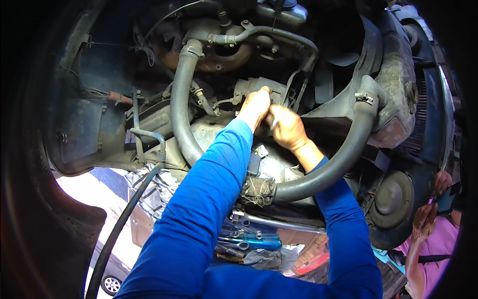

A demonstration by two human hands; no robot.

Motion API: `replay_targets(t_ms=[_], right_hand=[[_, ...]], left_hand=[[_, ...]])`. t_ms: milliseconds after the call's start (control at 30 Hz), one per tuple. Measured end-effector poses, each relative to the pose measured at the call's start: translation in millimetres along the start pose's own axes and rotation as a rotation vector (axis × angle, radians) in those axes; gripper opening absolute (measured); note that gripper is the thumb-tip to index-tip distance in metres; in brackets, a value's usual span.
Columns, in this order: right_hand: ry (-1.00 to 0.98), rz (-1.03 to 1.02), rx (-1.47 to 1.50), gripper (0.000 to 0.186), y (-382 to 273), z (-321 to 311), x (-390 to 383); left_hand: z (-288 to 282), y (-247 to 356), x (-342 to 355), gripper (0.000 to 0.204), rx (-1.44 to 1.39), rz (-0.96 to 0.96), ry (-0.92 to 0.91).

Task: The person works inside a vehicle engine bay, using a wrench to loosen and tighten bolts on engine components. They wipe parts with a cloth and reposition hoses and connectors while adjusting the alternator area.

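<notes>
My left hand (255,107) is closed against a grey, dusty engine part (273,88) deep in the engine bay, with its fingertips pressed together. Just right of it and slightly lower, my right hand (289,128) has its fingers curled in. The two hands nearly touch. Whatever either one grips is hidden behind the fingers. A thick black radiator hose (343,159) passes over my right forearm. Its lower left end meets a dirty, wire-wrapped joint (259,191), close to my left forearm. Another thick hose (184,99) curves down left of my hands.
Several wrenches and blue-handled tools (256,241) lie near my body, beside a grey rag (269,258). The radiator (420,114) and fan shroud (338,104) stand at right. A thin black hose (122,224) hangs at left. Another person in pink (438,249) holds a phone (448,198).
</notes>
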State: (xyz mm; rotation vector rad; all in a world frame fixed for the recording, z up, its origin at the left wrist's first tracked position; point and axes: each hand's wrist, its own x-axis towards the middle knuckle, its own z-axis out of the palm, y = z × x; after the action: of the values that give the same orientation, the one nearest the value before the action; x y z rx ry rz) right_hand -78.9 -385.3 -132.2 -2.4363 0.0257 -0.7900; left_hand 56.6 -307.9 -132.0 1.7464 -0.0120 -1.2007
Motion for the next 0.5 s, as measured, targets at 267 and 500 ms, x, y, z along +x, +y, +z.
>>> replay_targets(t_ms=[267,500], right_hand=[[-0.030,0.768,0.289,0.035,30.9,2.8,55.5],[-0.159,0.057,-0.026,0.015,-6.9,-18.2,-3.9]], left_hand=[[-1.6,-3.9,8.7,0.063,-0.072,-0.077,0.006],[3.2,-4.8,6.3,0.065,-0.056,-0.113,-0.022]])
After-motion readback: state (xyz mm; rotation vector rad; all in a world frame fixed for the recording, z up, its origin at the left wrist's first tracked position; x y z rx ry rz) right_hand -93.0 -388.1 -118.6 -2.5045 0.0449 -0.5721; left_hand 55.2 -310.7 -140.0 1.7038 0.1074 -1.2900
